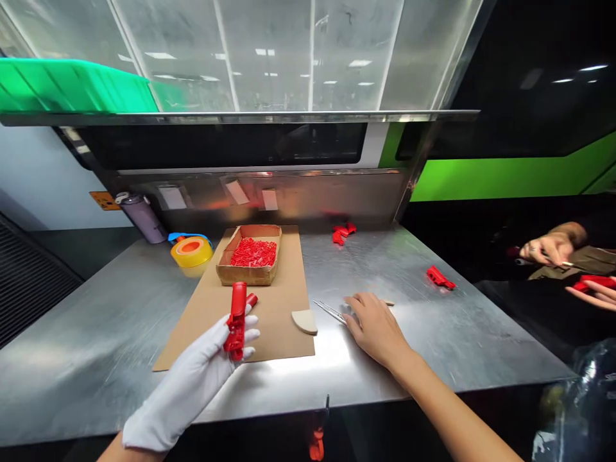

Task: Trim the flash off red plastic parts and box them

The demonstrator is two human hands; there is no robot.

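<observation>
My left hand (206, 362), in a white glove, holds a red plastic part (237, 321) upright over the cardboard sheet. The part has a rounded tube at its top and a hollow, detailed lower half. My bare right hand (378, 327) rests low on the metal table, fingers bent around the rear end of metal tweezers (330, 312). Their points face left, away from the hand. Behind the left hand, a short red piece (251, 299) shows partly. A beige quarter-round pad (305, 321) lies between my hands, at the sheet's right edge.
A cardboard box (248, 276) of small red pieces stands on the cardboard sheet (283, 343). Yellow tape (191, 252) and a purple bottle (144, 218) are at left. Red parts (343, 233) lie at the back, another red part (440, 278) at right. A co-worker's hands (548, 249) are beyond.
</observation>
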